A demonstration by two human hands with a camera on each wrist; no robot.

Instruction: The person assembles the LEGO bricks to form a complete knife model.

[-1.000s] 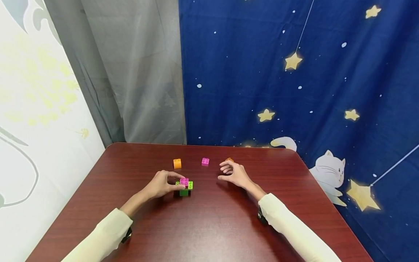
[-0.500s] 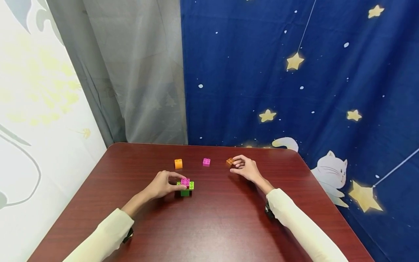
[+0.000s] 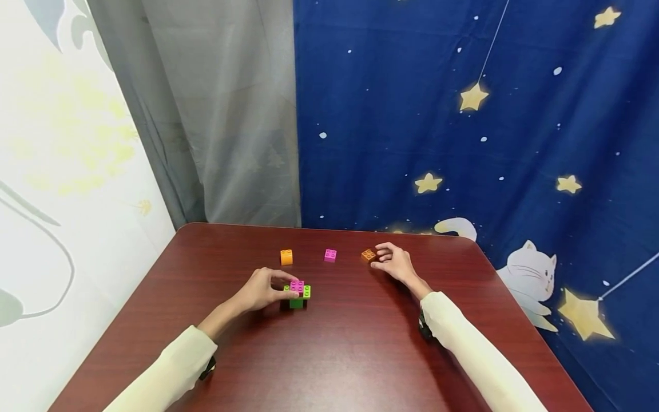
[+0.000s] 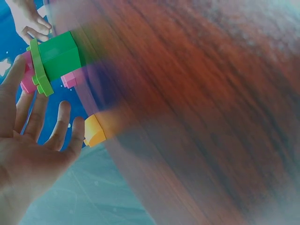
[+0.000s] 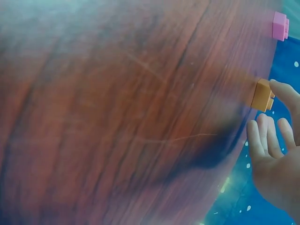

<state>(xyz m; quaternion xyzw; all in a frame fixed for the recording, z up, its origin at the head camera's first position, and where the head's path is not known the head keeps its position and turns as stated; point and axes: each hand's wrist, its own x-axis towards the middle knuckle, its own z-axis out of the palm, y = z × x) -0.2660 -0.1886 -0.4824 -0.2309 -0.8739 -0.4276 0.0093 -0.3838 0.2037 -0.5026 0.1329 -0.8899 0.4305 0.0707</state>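
Note:
Thumb and fingers of my left hand pinch the top of a small brick stack standing on the table. The stack has a pink toy brick on top, a lime green brick under it and a dark green brick at the bottom. My right hand is spread just right of a dark orange brick, its fingers relaxed around a gap. In the right wrist view, thumb and fingers appear near that same orange brick, holding nothing; whether the thumb touches it I cannot tell.
A lighter orange brick with a curved side and a loose pink brick lie toward the back of the dark red table. Behind the table's far edge hang a grey curtain and a blue star-patterned curtain.
My right hand has moved right, from in front of the dark orange brick to its right side, uncovering it. My left hand keeps its hold on the stack. The head view has shifted slightly.

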